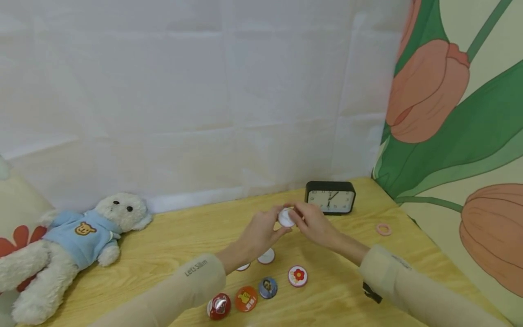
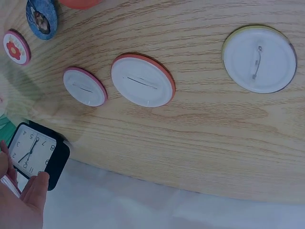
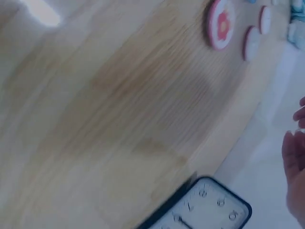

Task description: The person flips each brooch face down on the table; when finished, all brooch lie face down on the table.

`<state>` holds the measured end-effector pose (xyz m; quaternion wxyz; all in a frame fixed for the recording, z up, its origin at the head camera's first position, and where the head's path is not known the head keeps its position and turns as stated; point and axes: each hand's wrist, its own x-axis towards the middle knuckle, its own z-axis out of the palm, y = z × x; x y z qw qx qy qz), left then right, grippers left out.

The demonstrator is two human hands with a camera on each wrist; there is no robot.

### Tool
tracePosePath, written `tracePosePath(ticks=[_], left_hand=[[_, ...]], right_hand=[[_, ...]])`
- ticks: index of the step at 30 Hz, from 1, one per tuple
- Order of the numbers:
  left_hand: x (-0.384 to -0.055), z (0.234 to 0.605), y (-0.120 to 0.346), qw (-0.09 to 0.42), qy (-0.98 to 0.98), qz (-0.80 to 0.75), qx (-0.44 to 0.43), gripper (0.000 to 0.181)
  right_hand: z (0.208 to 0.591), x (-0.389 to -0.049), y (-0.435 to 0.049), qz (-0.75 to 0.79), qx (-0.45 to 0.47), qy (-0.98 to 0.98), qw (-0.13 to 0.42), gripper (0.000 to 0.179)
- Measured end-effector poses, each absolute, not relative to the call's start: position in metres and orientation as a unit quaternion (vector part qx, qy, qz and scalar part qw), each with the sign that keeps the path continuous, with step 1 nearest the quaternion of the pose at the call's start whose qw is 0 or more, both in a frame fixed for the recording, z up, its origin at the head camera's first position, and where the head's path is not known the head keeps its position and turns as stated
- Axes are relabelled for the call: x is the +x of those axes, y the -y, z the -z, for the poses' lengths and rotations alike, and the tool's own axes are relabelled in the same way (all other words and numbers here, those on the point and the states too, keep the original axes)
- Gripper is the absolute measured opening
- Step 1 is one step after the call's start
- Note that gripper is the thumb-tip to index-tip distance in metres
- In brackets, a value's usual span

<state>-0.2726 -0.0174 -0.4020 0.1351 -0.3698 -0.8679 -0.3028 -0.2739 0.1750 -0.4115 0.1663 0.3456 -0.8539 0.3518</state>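
Note:
In the head view a round pin badge [image 1: 286, 217] is held up between both hands, its white back showing. My left hand [image 1: 256, 232] pinches it from the left. My right hand [image 1: 316, 223] holds it from the right, thumb and fingers at its edge. Below them on the table, a flower badge [image 1: 298, 276], a blue portrait badge [image 1: 268, 288], an orange badge [image 1: 246, 299] and a red badge [image 1: 219, 306] lie face up. In the left wrist view, white-backed badges [image 2: 143, 80] lie face down, one with its pin [image 2: 259, 58] plainly visible.
Behind my right hand stands a black desk clock [image 1: 330, 198]. A pink ring [image 1: 383, 229] lies to its right. A white plush toy in a blue top [image 1: 83, 236] lies at the left. White cloth [image 1: 196, 109] hangs along the table's back edge. A black object [image 1: 372, 293] is partly under the right sleeve.

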Motion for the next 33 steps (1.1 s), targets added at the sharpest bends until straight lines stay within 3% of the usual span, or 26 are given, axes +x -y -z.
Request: tracePosePath(ticks=[7,18,25,33], left_hand=[[-0.275,0.403,0.016,0.091,0.882,0.283,-0.364,0.039],[-0.278,0.417,0.013,0.058,0.889,0.224,-0.395,0.030],[-0.281,0.431,0.007,0.041,0.884,0.156,-0.439,0.022],[-0.277,0.452,0.006,0.049,0.893,0.093,-0.438,0.039]], right_hand=[[0.413,-0.272,-0.193,-0.210,0.440,0.860,0.150,0.054],[0.421,-0.270,-0.196,-0.135,0.451,0.869,0.150,0.041],[0.442,-0.266,-0.200,-0.137,0.438,0.880,0.118,0.048],[0.465,-0.258,-0.199,-0.171,0.389,0.904,0.055,0.054]])
